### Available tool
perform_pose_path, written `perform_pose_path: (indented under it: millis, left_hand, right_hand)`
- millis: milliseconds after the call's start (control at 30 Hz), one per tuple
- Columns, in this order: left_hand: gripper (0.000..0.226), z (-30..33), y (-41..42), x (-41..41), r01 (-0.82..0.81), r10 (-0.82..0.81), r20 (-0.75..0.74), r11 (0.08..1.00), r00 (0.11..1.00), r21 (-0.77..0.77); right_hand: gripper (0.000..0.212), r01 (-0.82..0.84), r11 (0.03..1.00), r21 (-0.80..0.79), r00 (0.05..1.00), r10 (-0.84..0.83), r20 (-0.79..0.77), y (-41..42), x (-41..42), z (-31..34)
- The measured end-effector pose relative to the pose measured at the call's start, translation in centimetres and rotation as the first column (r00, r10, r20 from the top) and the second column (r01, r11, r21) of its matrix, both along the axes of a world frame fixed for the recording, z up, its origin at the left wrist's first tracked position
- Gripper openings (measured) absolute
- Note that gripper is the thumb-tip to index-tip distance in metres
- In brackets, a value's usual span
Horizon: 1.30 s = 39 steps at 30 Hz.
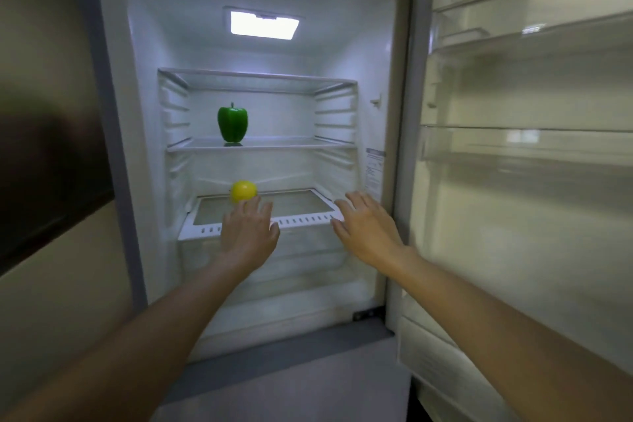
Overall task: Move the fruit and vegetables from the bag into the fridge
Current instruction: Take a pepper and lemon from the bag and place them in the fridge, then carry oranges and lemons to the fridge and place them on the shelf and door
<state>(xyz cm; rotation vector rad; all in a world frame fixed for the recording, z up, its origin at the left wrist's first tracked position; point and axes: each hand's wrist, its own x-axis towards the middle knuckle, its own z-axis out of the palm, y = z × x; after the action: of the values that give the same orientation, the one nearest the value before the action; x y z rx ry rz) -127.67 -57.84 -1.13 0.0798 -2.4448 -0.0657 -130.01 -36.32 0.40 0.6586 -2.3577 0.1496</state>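
Standing open, the fridge point(113, 113) shows a lit white interior with a lamp point(263, 25) glowing in its ceiling. Green pepper point(232, 123) upright on the middle glass shelf point(291, 143), left of centre, alone there. Yellow lemon point(243, 191) on the lower shelf point(301, 217), toward its left rear. Top shelf point(257, 80) holds nothing visible.

Left hand point(249, 231) reaches in with fingers straight and spread, fingertips just before the lemon; whether they touch it cannot be told. Right hand point(368, 226) also flat and spread, holding nothing, hovering over the lower shelf's right front corner. Both forearms bare.

Fridge door point(531, 147) swung wide at right, its clear racks blurred; contents, if any, cannot be made out. A label point(374, 169) sits on the right inner wall, print too small to read. Dark panel point(44, 164) and pale wall at left. Drawer point(267, 264) under the lower shelf is partly covered by the hands. No bag in view.
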Motion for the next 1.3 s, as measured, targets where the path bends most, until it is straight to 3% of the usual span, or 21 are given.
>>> perform_pose_path:
  millis: [267, 467, 733, 900, 1067, 1300]
  left_hand:
    - [0.038, -6.5, 3.3, 5.6, 0.239, -0.237, 0.039, 0.97, 0.971, -0.041]
    - [0.04, -7.1, 6.8, 9.1, 0.366, -0.365, 0.085, 0.931, 0.927, -0.001]
    - [0.034, -4.3, 15.7, 14.6, 0.578, -0.579, 0.007, 0.814, 0.816, -0.067]
    - [0.037, -6.2, 24.2, 20.0, 0.679, -0.678, 0.022, 0.734, 0.734, -0.032]
    - [0.046, -7.7, 35.2, 28.8, 0.791, -0.79, 0.083, 0.611, 0.607, 0.033]
    - [0.04, -8.3, 50.4, 43.6, 0.945, -0.943, 0.09, 0.325, 0.32, 0.039]
  right_hand:
    - [0.051, 0.227, 0.974, -0.02, 0.97, -0.225, 0.089, 2.0, 7.5, -5.5]
    - [0.051, 0.348, 0.937, -0.001, 0.932, -0.346, 0.104, 5.4, 14.2, -7.8]
    - [0.044, 0.552, 0.834, -0.018, 0.834, -0.552, -0.01, 15.0, 23.2, -6.3]
    - [0.045, 0.674, 0.738, -0.023, 0.738, -0.675, -0.032, 22.4, 33.3, -7.5]
    - [0.044, 0.799, 0.6, 0.026, 0.601, -0.799, -0.017, 32.5, 47.0, -9.2]
    - [0.043, 0.93, 0.368, 0.004, 0.366, -0.927, 0.076, 43.7, 67.0, -10.0]
